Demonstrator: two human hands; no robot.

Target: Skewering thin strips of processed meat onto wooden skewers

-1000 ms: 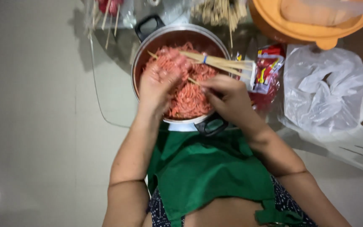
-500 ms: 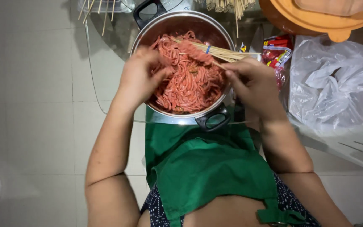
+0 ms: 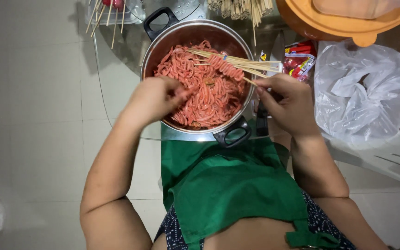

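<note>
Right hand (image 3: 287,99) pinches a skewer (image 3: 237,74) bearing a spiral sausage (image 3: 225,67), its long axis pointing up-left over the pot (image 3: 163,41); left hand (image 3: 156,98) grips sausages (image 3: 200,99).

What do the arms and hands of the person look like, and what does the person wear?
Both arms are bare up to the upper arm, with no sleeves in view. The left hand and right hand wear no gloves; no rings, watch or bracelet show. A green apron covers a dark blue garment with small white dots.
</note>
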